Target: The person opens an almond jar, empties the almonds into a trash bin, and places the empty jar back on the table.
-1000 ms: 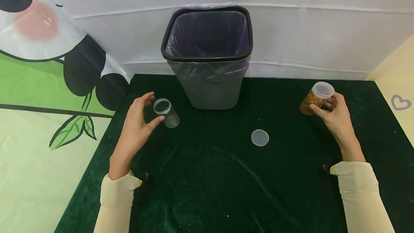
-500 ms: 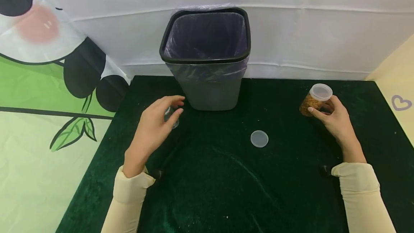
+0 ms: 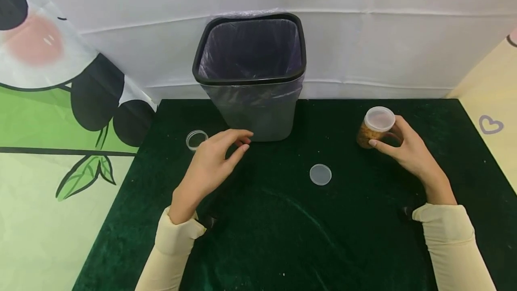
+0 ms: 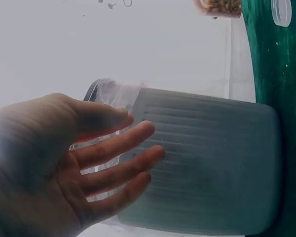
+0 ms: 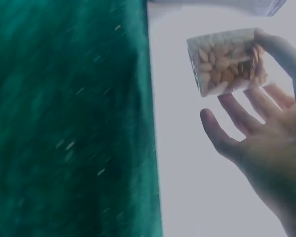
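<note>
In the head view my right hand [image 3: 414, 156] holds a clear jar of nuts [image 3: 366, 136] with a whitish lid on top, slightly tilted. The right wrist view shows the thumb and fingers around this jar [image 5: 227, 61], off the green cloth. My left hand [image 3: 208, 165] hovers in front of the bin with nothing in it, fingers loosely bent and thumb apart. Just behind it stands an open clear jar [image 3: 196, 137], its lower part hidden by the hand. A loose round translucent lid [image 3: 320, 174] lies flat between the two hands.
A grey bin [image 3: 258, 116] with a black rim and a plastic liner stands at the back of the table. Dark green cloth [image 3: 282, 228] covers the table, with small specks on it. A white sheet [image 3: 363, 48] hangs behind.
My left hand has left the open jar and moved right, past it, towards the middle. The right hand has brought the jar of nuts slightly left. The loose lid stays put.
</note>
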Tool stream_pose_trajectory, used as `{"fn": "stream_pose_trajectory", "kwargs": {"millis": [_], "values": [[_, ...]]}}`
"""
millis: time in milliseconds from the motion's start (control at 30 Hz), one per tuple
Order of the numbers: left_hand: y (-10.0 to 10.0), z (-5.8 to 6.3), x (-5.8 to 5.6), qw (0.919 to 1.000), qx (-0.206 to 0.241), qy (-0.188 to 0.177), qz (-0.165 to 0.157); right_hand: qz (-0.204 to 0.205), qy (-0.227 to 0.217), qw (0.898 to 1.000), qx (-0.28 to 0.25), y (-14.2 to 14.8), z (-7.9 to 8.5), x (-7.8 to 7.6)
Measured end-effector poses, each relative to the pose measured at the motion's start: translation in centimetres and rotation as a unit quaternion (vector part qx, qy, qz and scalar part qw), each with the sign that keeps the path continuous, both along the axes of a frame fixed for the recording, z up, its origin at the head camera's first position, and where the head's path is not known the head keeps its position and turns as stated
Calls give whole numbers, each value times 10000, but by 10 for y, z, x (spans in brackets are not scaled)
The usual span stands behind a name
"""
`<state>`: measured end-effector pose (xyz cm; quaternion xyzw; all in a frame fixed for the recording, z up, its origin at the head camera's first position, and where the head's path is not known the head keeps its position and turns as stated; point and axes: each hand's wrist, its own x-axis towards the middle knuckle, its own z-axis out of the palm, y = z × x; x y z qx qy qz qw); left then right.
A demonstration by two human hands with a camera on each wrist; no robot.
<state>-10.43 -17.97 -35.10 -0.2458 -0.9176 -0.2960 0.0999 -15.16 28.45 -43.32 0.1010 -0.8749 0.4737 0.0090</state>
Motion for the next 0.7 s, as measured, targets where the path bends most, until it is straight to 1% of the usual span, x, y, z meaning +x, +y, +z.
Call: {"fn": "stream_pose_trajectory", "kwargs": {"millis": [100,167,300,433,533,700], "values": [[3,0,1,9997,73,128,-169,268,140,9995,-126,-9,9,4],[5,0,3,9992,146,173,-324,435,151,9988,-164,-14,15,9],[8,-1,8,9981,225,96,-569,756,125,9969,-165,-29,26,20],[11,-1,10,9968,208,43,-773,1202,190,9923,-219,-47,31,29],[14,-1,10,9950,167,161,-974,1577,298,9869,-178,-60,34,32],[18,-2,12,9920,77,473,-1169,1964,399,9796,167,-76,38,38]]}}
